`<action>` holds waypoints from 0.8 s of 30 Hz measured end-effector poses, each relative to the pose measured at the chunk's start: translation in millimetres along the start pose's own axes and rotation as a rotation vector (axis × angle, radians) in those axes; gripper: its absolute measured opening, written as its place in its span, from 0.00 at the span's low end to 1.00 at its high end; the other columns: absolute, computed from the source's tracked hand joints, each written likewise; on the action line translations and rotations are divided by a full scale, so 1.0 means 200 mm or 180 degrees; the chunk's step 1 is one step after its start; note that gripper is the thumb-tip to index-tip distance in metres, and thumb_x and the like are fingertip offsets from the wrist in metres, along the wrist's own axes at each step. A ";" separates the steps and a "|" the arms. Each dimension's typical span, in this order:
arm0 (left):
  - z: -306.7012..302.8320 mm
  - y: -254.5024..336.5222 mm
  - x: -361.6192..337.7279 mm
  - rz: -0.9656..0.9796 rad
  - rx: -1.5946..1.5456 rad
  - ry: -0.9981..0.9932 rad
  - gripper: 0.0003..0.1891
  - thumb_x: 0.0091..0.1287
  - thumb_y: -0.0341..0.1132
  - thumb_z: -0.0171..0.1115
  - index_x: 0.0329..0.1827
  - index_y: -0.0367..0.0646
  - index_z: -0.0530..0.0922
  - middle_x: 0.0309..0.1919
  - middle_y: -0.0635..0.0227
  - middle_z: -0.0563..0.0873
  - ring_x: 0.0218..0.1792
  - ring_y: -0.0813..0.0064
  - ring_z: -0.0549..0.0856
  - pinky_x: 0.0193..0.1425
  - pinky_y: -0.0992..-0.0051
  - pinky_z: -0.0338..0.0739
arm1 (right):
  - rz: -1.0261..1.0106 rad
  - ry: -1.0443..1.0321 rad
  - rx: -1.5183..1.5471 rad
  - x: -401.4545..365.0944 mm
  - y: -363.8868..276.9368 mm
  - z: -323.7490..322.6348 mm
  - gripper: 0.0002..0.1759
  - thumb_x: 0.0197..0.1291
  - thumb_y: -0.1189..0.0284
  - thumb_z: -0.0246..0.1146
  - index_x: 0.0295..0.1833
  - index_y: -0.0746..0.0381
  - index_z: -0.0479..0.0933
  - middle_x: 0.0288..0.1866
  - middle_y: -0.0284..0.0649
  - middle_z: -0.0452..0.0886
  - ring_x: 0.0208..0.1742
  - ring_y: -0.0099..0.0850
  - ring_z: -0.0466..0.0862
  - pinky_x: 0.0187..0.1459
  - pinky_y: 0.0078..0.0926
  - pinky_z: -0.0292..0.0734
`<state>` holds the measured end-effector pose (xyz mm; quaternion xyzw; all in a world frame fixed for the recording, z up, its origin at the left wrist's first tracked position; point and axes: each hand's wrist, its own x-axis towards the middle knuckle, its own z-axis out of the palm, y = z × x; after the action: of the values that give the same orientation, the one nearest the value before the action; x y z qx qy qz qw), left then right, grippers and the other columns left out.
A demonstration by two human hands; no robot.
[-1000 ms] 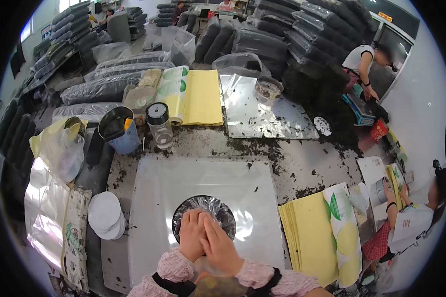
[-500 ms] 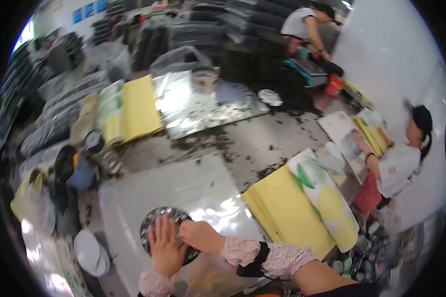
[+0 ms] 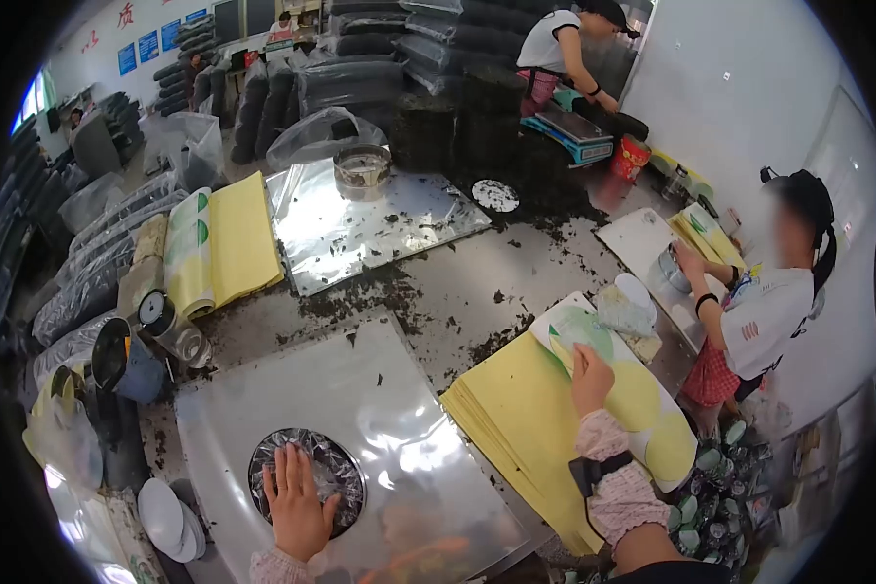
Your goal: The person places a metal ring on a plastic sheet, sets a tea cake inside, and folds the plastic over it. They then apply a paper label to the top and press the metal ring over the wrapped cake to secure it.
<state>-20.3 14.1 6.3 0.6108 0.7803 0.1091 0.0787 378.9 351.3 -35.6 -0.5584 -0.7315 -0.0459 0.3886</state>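
My left hand [image 3: 300,501] lies with fingers spread on a round, dark bundle [image 3: 339,467] wrapped in crinkled clear film. The bundle sits inside a ring-like rim on a shiny sheet-covered board [image 3: 311,389]. To the right, my right hand [image 3: 592,382] has its fingers closed on the edge of a printed paper sheet [image 3: 652,419], white with green and yellow patches. That sheet lies over a stack of yellow paper [image 3: 516,409].
White discs [image 3: 161,516] lie at the left, near a blue-grey cup [image 3: 141,375] and a glass jar [image 3: 180,336]. Dark leaf crumbs dot the table [image 3: 428,282]. Across it are a second board [image 3: 360,238] with a metal ring [image 3: 362,170] and a co-worker [image 3: 769,302]. Another person [image 3: 565,54] stands farther back.
My right hand has left the round bundle and moved right to the printed paper, taking its edge. My left hand stays on the bundle. The camera view has shifted slightly.
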 end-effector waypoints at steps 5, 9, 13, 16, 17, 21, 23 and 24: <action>-0.05 0.04 0.00 -0.0184 -0.0031 0.0026 0.48 0.65 0.59 0.62 0.77 0.28 0.59 0.80 0.47 0.55 0.81 0.44 0.48 0.81 0.42 0.36 | -0.0017 0.0466 0.1224 0.33 -0.81 -0.64 0.12 0.71 0.72 0.58 0.49 0.67 0.84 0.37 0.34 0.87 0.33 0.19 0.81 0.35 0.20 0.71; -0.03 0.02 -0.05 -0.0197 0.0145 0.0324 0.44 0.66 0.60 0.61 0.76 0.37 0.65 0.79 0.54 0.60 0.81 0.47 0.52 0.81 0.41 0.37 | -0.0928 -0.1476 0.2388 -0.14 -1.17 -0.16 0.31 0.65 0.78 0.58 0.75 0.66 0.67 0.75 0.48 0.71 0.68 0.40 0.77 0.61 0.30 0.74; 0.27 -0.17 -0.09 0.0394 -0.1140 0.0580 0.34 0.70 0.59 0.55 0.76 0.54 0.68 0.77 0.62 0.66 0.79 0.54 0.58 0.79 0.34 0.38 | -0.2703 -0.2366 0.2399 -0.67 -1.58 -0.04 0.50 0.59 0.49 0.68 0.77 0.70 0.60 0.77 0.57 0.64 0.78 0.51 0.65 0.75 0.46 0.61; 0.22 -0.14 -0.12 0.0150 -0.0796 -0.0076 0.34 0.71 0.59 0.54 0.77 0.56 0.67 0.76 0.64 0.68 0.78 0.57 0.61 0.79 0.35 0.39 | -0.2845 -0.2706 0.1340 -0.65 -1.65 -0.14 0.52 0.58 0.45 0.67 0.76 0.70 0.61 0.77 0.58 0.63 0.79 0.52 0.63 0.76 0.52 0.57; 0.19 -0.12 -0.10 0.0136 -0.0730 -0.0027 0.35 0.71 0.60 0.53 0.78 0.56 0.65 0.76 0.66 0.68 0.78 0.56 0.61 0.81 0.39 0.38 | -0.2719 -0.2973 0.1094 -0.61 -1.67 -0.21 0.51 0.58 0.44 0.66 0.75 0.70 0.62 0.77 0.58 0.64 0.80 0.51 0.60 0.77 0.56 0.52; 0.15 -0.13 -0.10 0.0253 -0.1241 0.0123 0.33 0.72 0.50 0.54 0.78 0.51 0.62 0.77 0.64 0.67 0.77 0.55 0.64 0.82 0.46 0.47 | -0.2629 -0.2935 0.2853 -0.54 -1.81 -0.04 0.51 0.63 0.42 0.61 0.77 0.70 0.58 0.78 0.56 0.61 0.81 0.51 0.57 0.79 0.53 0.46; 0.12 -0.15 -0.08 0.0369 -0.1481 0.0181 0.32 0.73 0.45 0.54 0.78 0.48 0.61 0.77 0.63 0.66 0.77 0.55 0.65 0.82 0.50 0.51 | -0.2292 -0.3009 0.3177 -0.60 -1.78 0.12 0.49 0.65 0.43 0.59 0.78 0.67 0.57 0.80 0.55 0.59 0.82 0.50 0.56 0.79 0.57 0.44; 0.06 -0.18 -0.10 0.0057 -0.2700 0.0467 0.31 0.72 0.43 0.54 0.77 0.45 0.62 0.76 0.61 0.67 0.76 0.54 0.66 0.81 0.51 0.53 | -0.2150 -0.3054 0.3349 -0.59 -1.80 0.15 0.48 0.66 0.43 0.58 0.79 0.65 0.57 0.80 0.54 0.58 0.82 0.50 0.55 0.79 0.59 0.43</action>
<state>-46.1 -12.5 -14.5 0.5218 0.6645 0.4640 0.2663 64.7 140.3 2.2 -0.0074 -0.8750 0.4368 0.2086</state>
